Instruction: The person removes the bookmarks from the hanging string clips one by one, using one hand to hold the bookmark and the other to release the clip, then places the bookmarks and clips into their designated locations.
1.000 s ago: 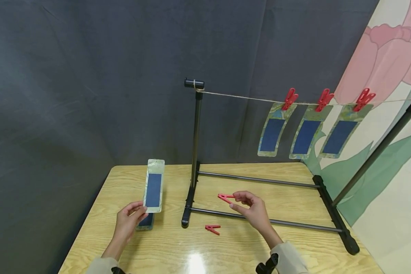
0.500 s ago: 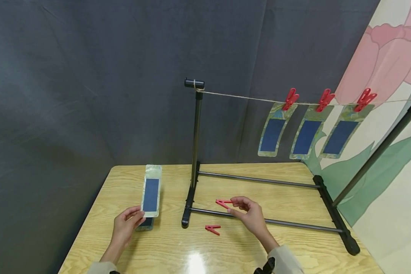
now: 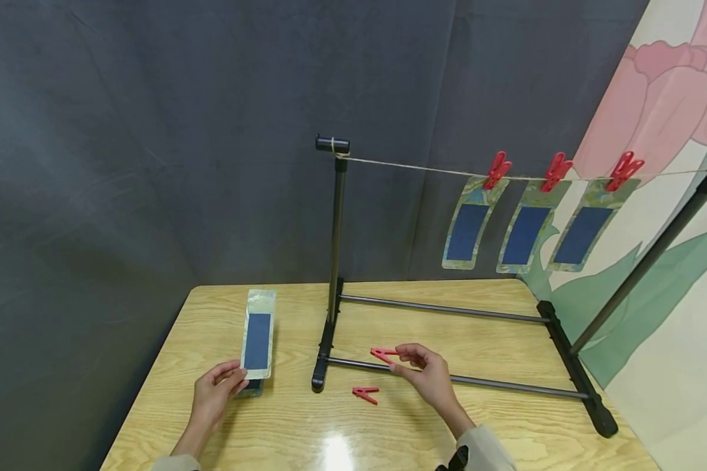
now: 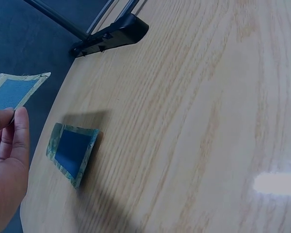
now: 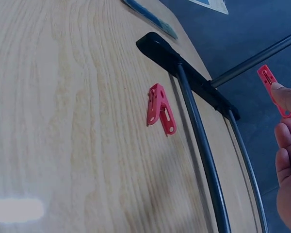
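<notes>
My left hand (image 3: 213,397) pinches the lower left corner of a card (image 3: 257,340) with a dark blue panel and a pale green border, held up off the table. Beneath it, a second blue card (image 4: 73,149) lies on the wood, partly covered in the head view. Between thumb and fingers, my right hand (image 3: 427,376) holds a red clothespin (image 5: 268,87) by its handle end, over the rack's front bar. Another red clothespin (image 5: 160,109) lies on the table, nearer the front. Three similar cards (image 3: 467,232) hang from the string by red clothespins (image 3: 497,170).
A black rack (image 3: 336,261) stands on the wooden table (image 3: 294,432), with a string (image 3: 412,166) tied between its two uprights. Its bars (image 3: 507,386) run low across the table. Behind hangs a dark grey curtain (image 3: 212,131); a painted wall (image 3: 671,314) is at the right.
My left hand has lowered the card and shifted it slightly left. The right hand, with its clothespin, has also come down a little and to the left.
</notes>
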`<state>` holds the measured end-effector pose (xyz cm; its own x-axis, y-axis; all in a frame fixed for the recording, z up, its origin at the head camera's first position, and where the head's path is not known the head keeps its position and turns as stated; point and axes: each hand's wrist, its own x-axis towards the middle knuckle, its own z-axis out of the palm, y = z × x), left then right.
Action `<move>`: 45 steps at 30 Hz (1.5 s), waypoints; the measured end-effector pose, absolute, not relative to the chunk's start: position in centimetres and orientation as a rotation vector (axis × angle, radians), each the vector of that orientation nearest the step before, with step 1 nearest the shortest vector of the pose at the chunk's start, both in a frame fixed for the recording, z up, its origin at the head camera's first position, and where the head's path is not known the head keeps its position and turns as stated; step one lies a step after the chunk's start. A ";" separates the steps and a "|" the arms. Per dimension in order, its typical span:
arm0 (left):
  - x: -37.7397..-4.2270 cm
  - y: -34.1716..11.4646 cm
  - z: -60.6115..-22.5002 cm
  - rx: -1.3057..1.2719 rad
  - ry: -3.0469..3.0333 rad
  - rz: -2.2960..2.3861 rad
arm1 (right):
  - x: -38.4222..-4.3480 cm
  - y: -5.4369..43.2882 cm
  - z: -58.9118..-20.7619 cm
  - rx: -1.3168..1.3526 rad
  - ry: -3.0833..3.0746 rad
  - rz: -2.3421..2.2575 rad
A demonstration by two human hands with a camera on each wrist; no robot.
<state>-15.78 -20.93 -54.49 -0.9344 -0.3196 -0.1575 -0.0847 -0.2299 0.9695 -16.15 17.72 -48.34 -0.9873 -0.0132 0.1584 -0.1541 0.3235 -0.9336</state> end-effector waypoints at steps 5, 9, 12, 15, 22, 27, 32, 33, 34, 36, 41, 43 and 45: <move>-15.8 -21.1 -54.9 0.526 -1.848 -2.297 | -15.9 17.8 -48.6 0.142 -2.455 1.762; -15.7 -21.2 -55.4 0.519 -1.821 -2.309 | -16.1 17.9 -49.7 0.158 -2.416 1.778; -15.6 -21.3 -55.7 0.523 -1.800 -2.321 | -16.6 18.1 -51.2 0.147 -2.401 1.793; -15.6 -21.4 -55.9 0.542 -1.793 -2.323 | -17.2 18.3 -52.7 0.128 -2.389 1.821; -15.6 -21.6 -56.7 0.573 -1.816 -2.308 | -17.5 18.2 -54.2 0.112 -2.393 1.851; -15.5 -21.7 -57.1 0.577 -1.816 -2.301 | -17.6 18.2 -54.8 0.078 -2.426 1.818; -15.4 -21.8 -57.4 0.591 -1.811 -2.305 | -17.6 18.1 -55.2 0.071 -2.425 1.831; -15.4 -21.8 -57.5 0.592 -1.814 -2.305 | -17.6 18.1 -55.3 0.078 -2.418 1.835; -15.4 -21.9 -57.5 0.599 -1.817 -2.305 | -17.3 18.0 -54.9 0.073 -2.420 1.841; -15.3 -21.9 -57.6 0.612 -1.834 -2.299 | -17.1 17.8 -54.6 0.068 -2.418 1.850; -15.2 -22.0 -57.8 0.624 -1.864 -2.297 | -17.3 17.9 -55.5 0.043 -2.417 1.857; -15.1 -22.1 -57.9 0.625 -1.854 -2.302 | -17.5 18.0 -56.1 0.041 -2.413 1.867; -15.1 -22.2 -58.0 0.629 -1.853 -2.302 | -17.5 18.0 -56.3 0.048 -2.409 1.883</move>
